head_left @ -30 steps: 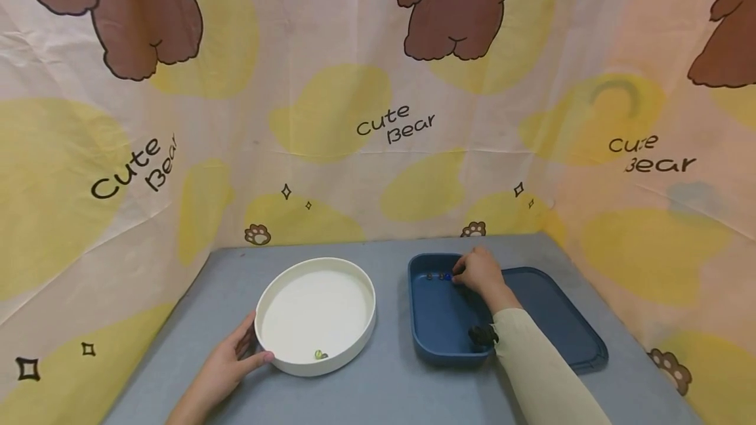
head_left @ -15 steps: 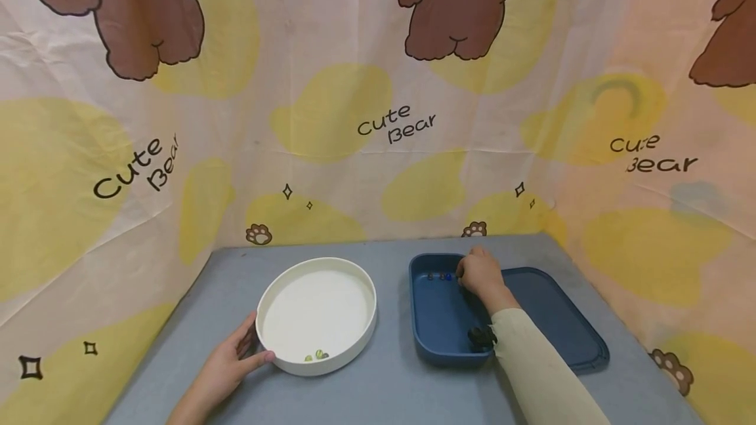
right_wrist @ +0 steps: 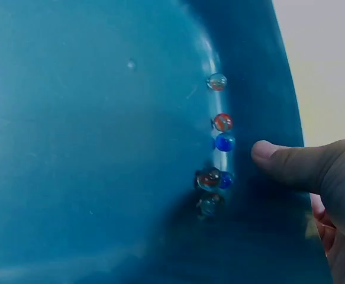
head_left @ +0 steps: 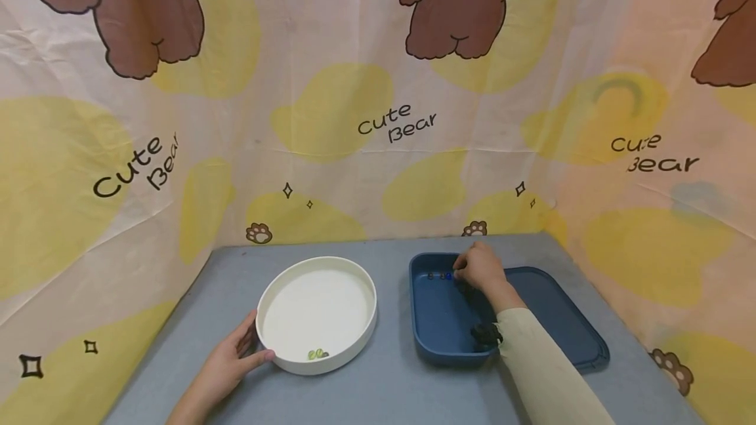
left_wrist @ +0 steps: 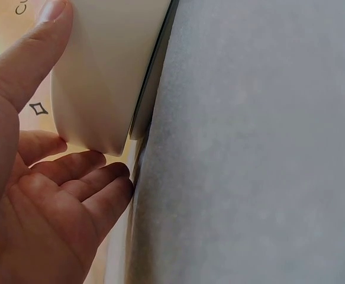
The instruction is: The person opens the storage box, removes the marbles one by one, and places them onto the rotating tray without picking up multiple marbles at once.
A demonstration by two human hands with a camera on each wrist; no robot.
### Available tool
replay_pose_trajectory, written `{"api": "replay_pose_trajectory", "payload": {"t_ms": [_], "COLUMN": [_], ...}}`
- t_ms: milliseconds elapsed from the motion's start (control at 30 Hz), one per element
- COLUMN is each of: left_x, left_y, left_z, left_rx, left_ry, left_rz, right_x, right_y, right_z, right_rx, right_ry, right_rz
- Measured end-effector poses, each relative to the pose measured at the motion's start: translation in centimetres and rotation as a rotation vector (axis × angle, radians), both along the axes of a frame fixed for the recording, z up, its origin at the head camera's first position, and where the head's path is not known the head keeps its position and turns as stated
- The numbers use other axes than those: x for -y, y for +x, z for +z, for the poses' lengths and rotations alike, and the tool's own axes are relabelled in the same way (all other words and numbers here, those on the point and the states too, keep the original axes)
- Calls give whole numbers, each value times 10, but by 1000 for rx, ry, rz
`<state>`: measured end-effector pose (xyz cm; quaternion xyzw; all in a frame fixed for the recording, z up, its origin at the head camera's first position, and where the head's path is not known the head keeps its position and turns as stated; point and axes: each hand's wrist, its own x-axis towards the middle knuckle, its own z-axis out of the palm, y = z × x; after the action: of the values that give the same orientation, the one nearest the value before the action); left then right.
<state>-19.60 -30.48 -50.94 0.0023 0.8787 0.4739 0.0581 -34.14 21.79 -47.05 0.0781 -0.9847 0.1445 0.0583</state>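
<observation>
A round white tray [head_left: 319,310] sits left of centre on the table, with a few yellow-green and dark marbles [head_left: 315,353] at its near side. My left hand [head_left: 227,364] holds its near left edge, thumb at the rim and bent fingertips on the outer wall. A deep blue box [head_left: 440,320] stands to the right. Several glass marbles [right_wrist: 222,122], orange-streaked, blue and clear, lie along its far wall. My right hand [head_left: 483,271] grips the box's far right wall: in the right wrist view the thumb [right_wrist: 284,163] is inside, and the other fingers are mostly hidden outside.
A flat blue lid [head_left: 549,313] lies right of the box, partly under the right sleeve [head_left: 546,366]. A black bundle [head_left: 485,334] by the right wrist hangs over the box. A patterned cloth [head_left: 331,123] encloses the grey table [head_left: 378,399] at back and sides.
Another yellow-green marble has come into view at the tray's near side and now lies against the others. My right hand has shifted slightly at the box; the left has stayed still.
</observation>
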Motion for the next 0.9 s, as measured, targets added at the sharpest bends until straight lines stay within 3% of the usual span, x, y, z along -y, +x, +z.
{"api": "replay_pose_trajectory", "payload": {"t_ms": [233,500,900], "left_x": [-1,-1,0], "left_y": [1,0,2], "left_z": [0,-1,-3], "left_rx": [12,7,1], "left_ry": [0,5,8], "left_rz": [6,6,-3], "right_x": [-10,-17,-14], "right_y": [1,1,6], "right_z": [8,12,26], "right_rx": [17,67,79], "right_ry": [-112,-326,-447], "right_rz": [-19,-9,73]}}
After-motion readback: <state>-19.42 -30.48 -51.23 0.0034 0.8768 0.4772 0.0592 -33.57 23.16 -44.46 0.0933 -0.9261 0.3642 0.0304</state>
